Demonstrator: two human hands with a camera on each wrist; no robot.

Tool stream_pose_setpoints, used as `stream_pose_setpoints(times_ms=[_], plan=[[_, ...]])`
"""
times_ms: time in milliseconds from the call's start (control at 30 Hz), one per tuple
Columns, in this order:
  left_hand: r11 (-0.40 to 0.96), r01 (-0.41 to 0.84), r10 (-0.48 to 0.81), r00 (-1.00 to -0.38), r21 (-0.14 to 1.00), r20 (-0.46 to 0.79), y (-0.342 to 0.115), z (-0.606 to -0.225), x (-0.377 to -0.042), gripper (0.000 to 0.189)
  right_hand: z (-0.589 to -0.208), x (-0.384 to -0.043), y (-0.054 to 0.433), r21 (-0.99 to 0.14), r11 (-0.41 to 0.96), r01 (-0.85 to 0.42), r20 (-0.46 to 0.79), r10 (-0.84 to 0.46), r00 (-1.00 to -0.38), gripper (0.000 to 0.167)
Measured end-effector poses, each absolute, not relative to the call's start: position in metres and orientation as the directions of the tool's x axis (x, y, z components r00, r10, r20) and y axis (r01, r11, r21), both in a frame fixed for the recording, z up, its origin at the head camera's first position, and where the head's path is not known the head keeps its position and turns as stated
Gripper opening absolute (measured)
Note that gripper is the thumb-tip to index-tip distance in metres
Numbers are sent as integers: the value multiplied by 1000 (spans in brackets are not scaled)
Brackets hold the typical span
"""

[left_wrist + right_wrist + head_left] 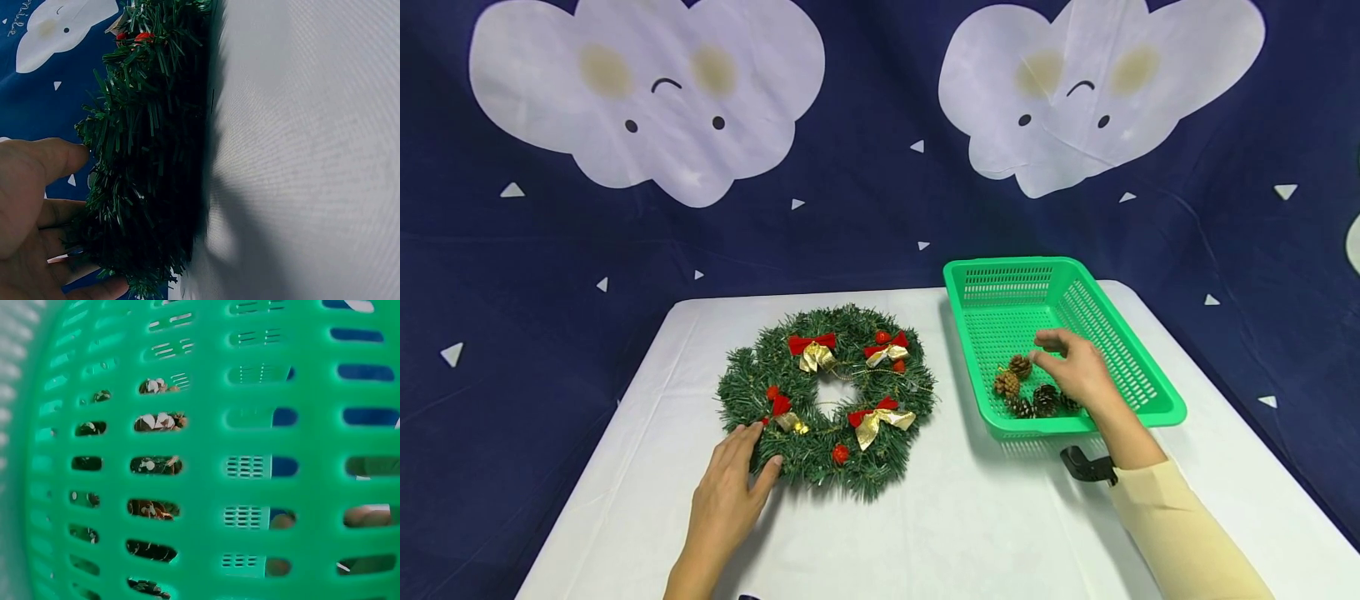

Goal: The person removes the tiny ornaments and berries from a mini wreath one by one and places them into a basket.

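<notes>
A green artificial wreath (775, 362) lies on the table, trimmed with red and gold bows (874, 421) and small red berries (840, 454). My left hand (727, 492) rests at its near left edge, fingertips on the tinsel needles (140, 162), thumb apart from the fingers. My right hand (1078, 367) hovers inside a green plastic basket (958, 333), fingers loosely bent and holding nothing. Just below and left of it, several brown pine cones (1043, 401) sit in the near end of the basket. Through the basket slots, the right wrist view shows parts of these pine cones (159, 420).
A white cloth (955, 517) covers the table. Behind it hangs a dark blue backdrop (880, 225) with white clouds and triangles. A black wrist strap mount (1086, 465) on the right wrist sits just outside the near rim of the basket.
</notes>
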State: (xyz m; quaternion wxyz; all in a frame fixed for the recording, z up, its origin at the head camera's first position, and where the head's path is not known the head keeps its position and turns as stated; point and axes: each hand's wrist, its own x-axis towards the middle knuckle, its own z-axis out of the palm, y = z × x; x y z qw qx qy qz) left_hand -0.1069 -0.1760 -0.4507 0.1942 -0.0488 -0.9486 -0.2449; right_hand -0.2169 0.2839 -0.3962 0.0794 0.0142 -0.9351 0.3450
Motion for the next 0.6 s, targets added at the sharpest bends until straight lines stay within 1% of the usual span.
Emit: stream_pose_setpoints(times_ms=[200, 400, 600], plan=[[876, 186, -2, -921, 445, 389, -176, -451, -107, 56, -396, -211, 279, -650, 750, -123, 244, 52, -968, 47], [875, 192, -2, -916, 444, 400, -176, -451, -107, 55, -393, -205, 265, -667, 725, -174, 324, 72, -943, 42], [874, 194, -4, -914, 445, 406, -176, -452, -107, 55, -387, -198, 249, -693, 691, -206, 342, 63, -938, 40]])
